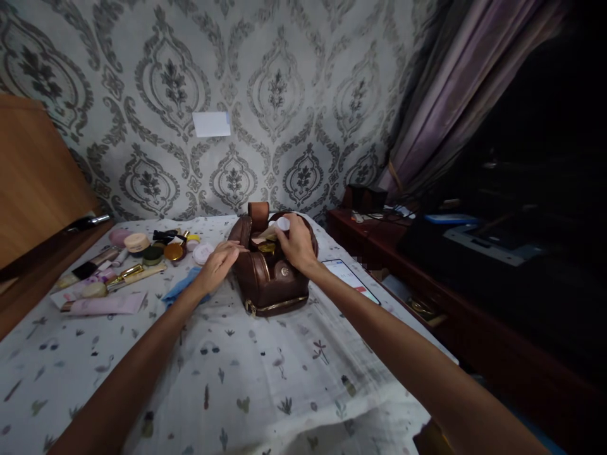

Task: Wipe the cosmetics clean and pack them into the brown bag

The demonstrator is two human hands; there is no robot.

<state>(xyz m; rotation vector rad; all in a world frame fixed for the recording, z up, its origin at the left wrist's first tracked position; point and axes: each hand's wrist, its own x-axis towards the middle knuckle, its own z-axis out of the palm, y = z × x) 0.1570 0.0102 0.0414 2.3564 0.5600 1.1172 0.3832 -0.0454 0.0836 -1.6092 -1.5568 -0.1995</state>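
Observation:
A brown leather bag (272, 289) with brass-coloured zips stands unzipped on the patterned white cloth. My left hand (220, 265) is at the bag's left side, its fingers closed on the edge of the opening. Over the opening, my right hand (298, 243) has its fingers closed on a small white item (283, 223), too small to name. Beneath it, a gold-coloured round thing (266, 247) shows inside the bag; the rest of the contents is hidden. Beside my left wrist lies a crumpled blue cloth (183, 287), and a white round container (203, 253) sits behind that hand.
Several cosmetics lie on the left, among them a pink tube (107, 304), an amber jar (173, 252) and a beige-lidded jar (137, 243). A phone (348, 278) lies right of the bag. Beyond the right edge is an open drawer (403, 294). A wooden panel (38, 151) stands left.

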